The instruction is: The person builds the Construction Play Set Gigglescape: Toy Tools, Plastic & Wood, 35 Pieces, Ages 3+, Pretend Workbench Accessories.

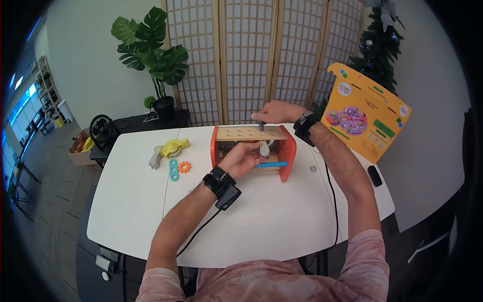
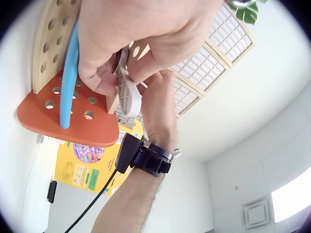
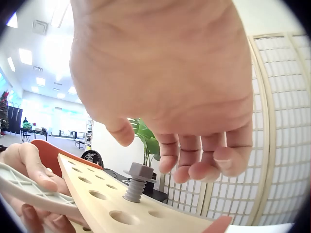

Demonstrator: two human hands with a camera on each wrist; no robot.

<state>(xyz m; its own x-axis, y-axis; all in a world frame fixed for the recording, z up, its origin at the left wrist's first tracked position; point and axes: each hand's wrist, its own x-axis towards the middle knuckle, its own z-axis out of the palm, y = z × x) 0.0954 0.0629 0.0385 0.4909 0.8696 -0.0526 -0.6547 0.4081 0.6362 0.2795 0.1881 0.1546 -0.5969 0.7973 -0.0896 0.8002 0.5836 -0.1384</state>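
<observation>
Toy workbench [image 1: 234, 133] with a grey bolt [image 3: 138, 181] in a top hole [image 3: 131, 199].
Left hand [image 1: 243, 159] pinches a ribbed tool [image 2: 129, 98] at the workbench's front; right hand [image 1: 279, 111], fingers loose, above the workbench.

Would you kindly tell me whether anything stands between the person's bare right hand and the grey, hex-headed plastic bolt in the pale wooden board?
Nothing visible does: only open space shows between the right hand and the bolt, whose head stands above the board.
</observation>
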